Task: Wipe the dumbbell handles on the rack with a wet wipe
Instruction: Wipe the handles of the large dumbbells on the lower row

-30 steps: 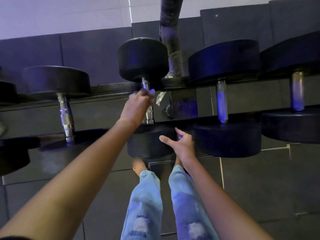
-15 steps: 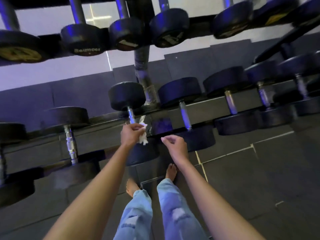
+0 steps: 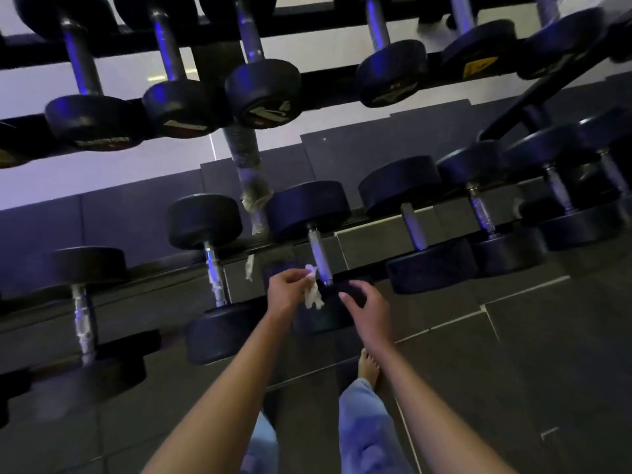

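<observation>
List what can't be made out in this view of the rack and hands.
Head view:
- The lettering on the upper dumbbell ends is blurred and unreadable.
- The upper handles are cut off by the top edge.
- The near weight behind the hands is partly hidden by the left hand, its wipe and the right hand.
- The bottom-left dumbbell is smeared by blur.

Single head-worn view; looks forward and down, close over the dumbbell rack (image 3: pixel 307 241).

White wet wipe (image 3: pixel 313 295), black dumbbell heads (image 3: pixel 205 220), silver handles (image 3: pixel 319 256), dark grey floor tiles (image 3: pixel 513 354), light blue jeans (image 3: pixel 366 432)
</observation>
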